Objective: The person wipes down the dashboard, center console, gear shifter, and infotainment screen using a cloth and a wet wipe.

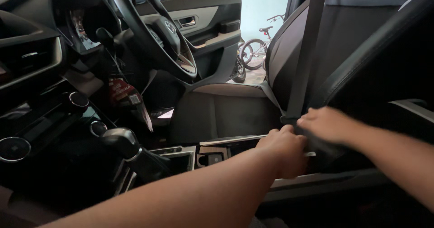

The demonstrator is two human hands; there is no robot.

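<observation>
Seatbelt (302, 65) hangs slack beside driver seat (226, 112); left hand (284, 149) and right hand (326, 124) meet at its lower end, grip unclear from blur, latching not visibly done.

Both my forearms are bare from where they come into view, with no sleeve, cuff or glove on either one. My left hand (285, 149) shows its back and a row of rounded knuckles; I see no ring and no watch or band at the wrist. My right hand (326, 124) is a little blurred, so its fingertips and nails are hard to make out, but its back and wrist look just as bare. My left forearm is long and smooth, widening toward the near edge; my right one enters from the right, narrower at the wrist.
</observation>
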